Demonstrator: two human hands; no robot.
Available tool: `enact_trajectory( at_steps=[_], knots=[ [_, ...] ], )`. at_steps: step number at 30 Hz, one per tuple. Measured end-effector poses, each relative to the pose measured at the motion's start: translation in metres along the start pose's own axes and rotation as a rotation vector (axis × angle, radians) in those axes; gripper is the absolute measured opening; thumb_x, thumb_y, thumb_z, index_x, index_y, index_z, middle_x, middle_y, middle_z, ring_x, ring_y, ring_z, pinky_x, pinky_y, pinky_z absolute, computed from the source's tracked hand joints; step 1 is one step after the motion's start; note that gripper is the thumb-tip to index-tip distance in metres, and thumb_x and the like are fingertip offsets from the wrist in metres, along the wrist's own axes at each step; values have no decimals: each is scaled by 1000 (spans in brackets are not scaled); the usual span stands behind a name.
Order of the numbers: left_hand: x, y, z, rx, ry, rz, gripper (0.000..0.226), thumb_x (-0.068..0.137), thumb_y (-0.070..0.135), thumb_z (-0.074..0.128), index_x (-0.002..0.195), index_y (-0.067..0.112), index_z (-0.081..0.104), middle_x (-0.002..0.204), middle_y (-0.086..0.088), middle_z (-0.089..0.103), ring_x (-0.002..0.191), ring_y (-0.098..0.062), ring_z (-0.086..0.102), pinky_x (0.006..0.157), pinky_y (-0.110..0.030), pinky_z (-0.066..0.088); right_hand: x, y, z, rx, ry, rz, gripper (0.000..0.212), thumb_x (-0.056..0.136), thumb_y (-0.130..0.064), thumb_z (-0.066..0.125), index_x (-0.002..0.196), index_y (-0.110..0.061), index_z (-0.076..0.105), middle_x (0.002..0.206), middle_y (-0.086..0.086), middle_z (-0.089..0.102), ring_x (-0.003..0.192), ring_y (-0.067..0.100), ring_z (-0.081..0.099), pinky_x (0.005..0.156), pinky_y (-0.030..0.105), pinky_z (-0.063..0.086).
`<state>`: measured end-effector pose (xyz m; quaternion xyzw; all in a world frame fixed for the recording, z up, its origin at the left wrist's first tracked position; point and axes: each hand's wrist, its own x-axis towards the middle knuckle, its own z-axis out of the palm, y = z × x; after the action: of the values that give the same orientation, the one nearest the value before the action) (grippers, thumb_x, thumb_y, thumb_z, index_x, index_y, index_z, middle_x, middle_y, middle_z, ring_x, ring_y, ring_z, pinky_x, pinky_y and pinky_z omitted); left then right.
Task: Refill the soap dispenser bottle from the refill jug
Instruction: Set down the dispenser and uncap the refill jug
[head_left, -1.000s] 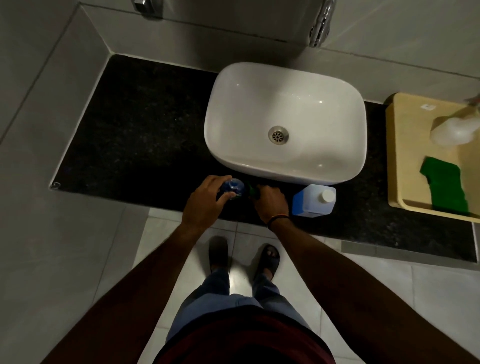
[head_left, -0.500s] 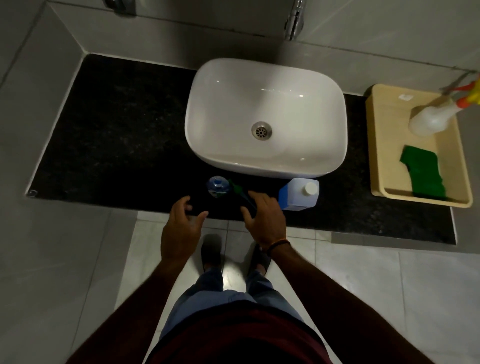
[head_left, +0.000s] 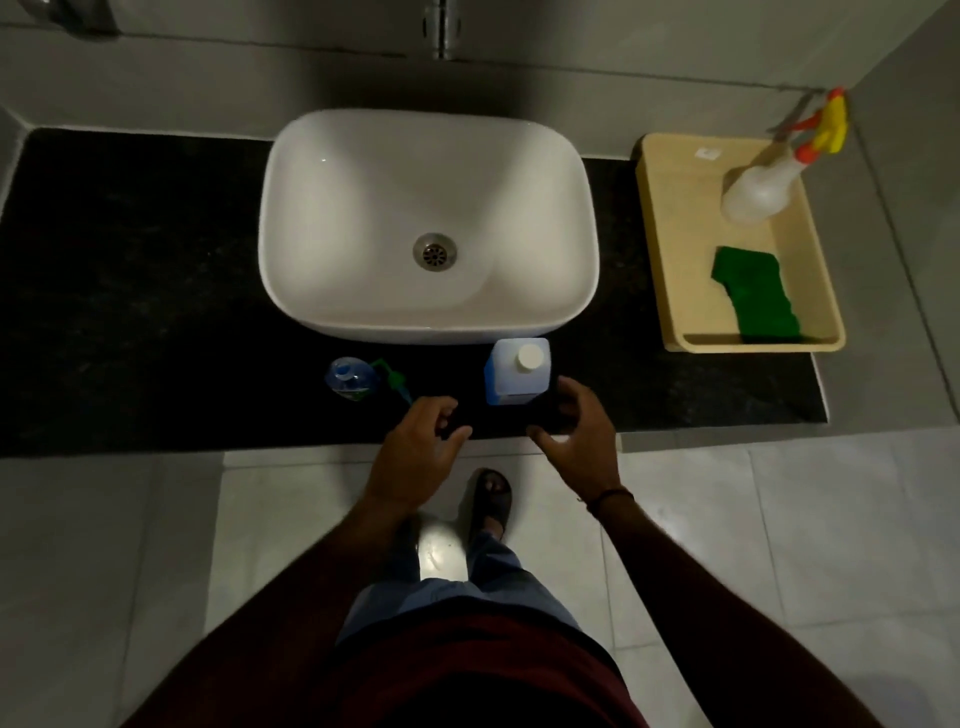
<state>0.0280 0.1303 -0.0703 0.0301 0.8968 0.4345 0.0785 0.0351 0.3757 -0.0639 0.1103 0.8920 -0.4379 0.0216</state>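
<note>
A small clear soap dispenser bottle (head_left: 349, 379) stands open-topped on the black counter (head_left: 135, 291), with its green pump (head_left: 396, 383) lying right beside it. The refill jug (head_left: 517, 371), white-blue with a white cap, stands upright in front of the sink. My left hand (head_left: 420, 457) hovers over the counter's front edge, fingers loosely curled, holding nothing. My right hand (head_left: 575, 435) is spread open just below and right of the jug, close to it but apart from it.
The white basin (head_left: 363, 182) fills the middle of the counter. At the right a beige tray (head_left: 670, 249) holds a spray bottle (head_left: 763, 187) and a green sponge (head_left: 756, 293). Below the counter edge lie floor tiles and my feet.
My left hand has let go of the dispenser bottle and drawn back. Both hands have shifted right, the right one from the pump to beside the jug.
</note>
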Motion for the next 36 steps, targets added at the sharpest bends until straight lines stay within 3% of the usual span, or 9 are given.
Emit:
enact_trajectory(
  at_steps=[3,6,13,16,20,24,29,32,36],
  knots=[
    [26,20,8,-45,-31,57,54,90,40,71,136,22,49,129,3,57,105,-2,58,83,-18,55,29,-8,-9,59,-106,-49,95,66,-26,93,146,-17,43,144,3,52,132,18,52,105,41,51],
    [42,33,12,-36,-47,100,60,90,39,71,140,19,46,133,-1,58,110,-7,60,87,-20,54,45,-17,-10,118,-153,-130,91,66,-34,93,143,-22,47,140,-3,56,130,14,55,104,43,52],
    [43,49,12,-75,-43,96,48,90,31,73,132,15,55,125,-3,65,108,-13,65,88,-36,60,53,-26,-11,165,-128,-150,74,68,-38,92,128,-44,49,122,-31,60,115,-5,61,84,12,53],
    [47,60,4,-34,49,151,52,89,41,72,131,16,54,126,-2,61,112,-13,61,92,-27,55,56,-27,-14,127,-135,-165,75,67,-38,92,122,-55,45,119,-39,57,112,-10,59,78,8,52],
    [64,79,-9,82,57,388,57,93,42,65,140,14,50,139,-3,54,130,-14,48,111,-20,36,58,-27,-15,115,-147,-174,72,66,-48,90,121,-54,44,118,-36,58,111,-7,60,77,10,53],
    [79,94,-13,146,-79,605,40,97,20,63,135,8,61,135,-8,63,124,-22,59,109,-34,47,58,-22,-13,90,-178,-188,71,73,-46,87,130,-46,46,120,-35,56,115,-9,58,91,7,47],
    [83,106,-16,213,-33,559,35,88,24,74,118,7,69,115,-10,70,103,-23,66,93,-38,54,60,-18,-12,71,-184,-199,73,75,-43,86,137,-29,50,126,-21,59,118,-9,56,96,7,44],
    [82,112,-20,142,-85,530,43,85,26,76,124,10,67,124,-7,67,112,-20,62,100,-33,51,61,-19,-12,61,-179,-213,73,76,-45,85,137,-26,51,130,-16,59,119,-7,56,99,11,45],
    [82,117,-22,180,-140,556,27,88,15,74,115,12,75,121,-9,69,110,-24,64,98,-38,53,59,-18,-11,67,-185,-200,74,75,-40,87,138,-24,51,133,-7,62,121,1,59,102,19,49]
  ],
)
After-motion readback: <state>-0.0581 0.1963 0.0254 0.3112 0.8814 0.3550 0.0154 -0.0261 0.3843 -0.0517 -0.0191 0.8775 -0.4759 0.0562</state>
